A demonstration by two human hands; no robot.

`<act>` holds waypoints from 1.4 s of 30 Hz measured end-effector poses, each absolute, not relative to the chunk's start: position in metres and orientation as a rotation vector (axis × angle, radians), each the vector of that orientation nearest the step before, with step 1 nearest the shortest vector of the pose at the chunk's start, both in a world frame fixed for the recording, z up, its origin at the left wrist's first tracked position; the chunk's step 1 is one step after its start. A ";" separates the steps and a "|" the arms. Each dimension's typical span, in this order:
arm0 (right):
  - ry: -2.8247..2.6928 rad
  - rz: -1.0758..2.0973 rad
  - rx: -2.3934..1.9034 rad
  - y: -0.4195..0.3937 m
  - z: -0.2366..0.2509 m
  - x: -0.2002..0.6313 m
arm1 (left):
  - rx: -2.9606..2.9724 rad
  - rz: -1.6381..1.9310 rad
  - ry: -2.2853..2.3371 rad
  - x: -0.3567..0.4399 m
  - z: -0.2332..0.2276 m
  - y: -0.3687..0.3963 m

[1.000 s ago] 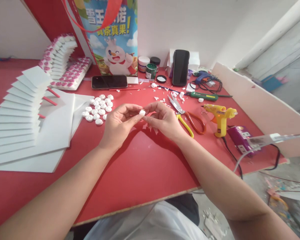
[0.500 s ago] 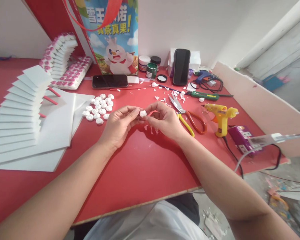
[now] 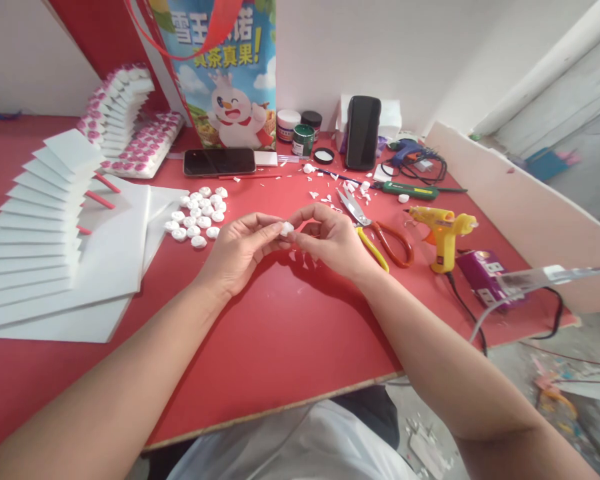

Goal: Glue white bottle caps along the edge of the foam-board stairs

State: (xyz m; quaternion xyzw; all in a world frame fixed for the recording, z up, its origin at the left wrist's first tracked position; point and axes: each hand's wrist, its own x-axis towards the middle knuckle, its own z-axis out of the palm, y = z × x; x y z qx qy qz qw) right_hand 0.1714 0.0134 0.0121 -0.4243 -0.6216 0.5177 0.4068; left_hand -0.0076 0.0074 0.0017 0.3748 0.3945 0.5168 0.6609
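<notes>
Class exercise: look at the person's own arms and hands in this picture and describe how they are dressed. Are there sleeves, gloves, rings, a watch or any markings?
Both forearms are bare all the way to the picture's lower edge, with no sleeves in view. The left hand and right hand wear no gloves. No watch, bracelet, ring or marking shows on either wrist or on the fingers.

Both forearms bare, no sleeves in view, no watch, rings or gloves on the left hand (image 3: 237, 250) or right hand (image 3: 330, 241). White garment (image 3: 290, 447) at bottom edge over the lap, dark fabric (image 3: 375, 413) just beside it.
</notes>
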 end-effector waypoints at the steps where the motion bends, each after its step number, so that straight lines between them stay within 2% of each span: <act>1: -1.568 1.304 -1.069 0.014 0.012 0.171 | 0.847 1.166 0.892 -0.008 0.002 0.007; 33: -1.536 1.285 -1.063 0.015 0.012 0.173 | 0.834 1.169 0.837 -0.008 -0.001 0.008; 42: -1.450 1.420 -1.103 0.014 0.016 0.172 | 0.886 1.232 0.880 -0.007 -0.002 0.008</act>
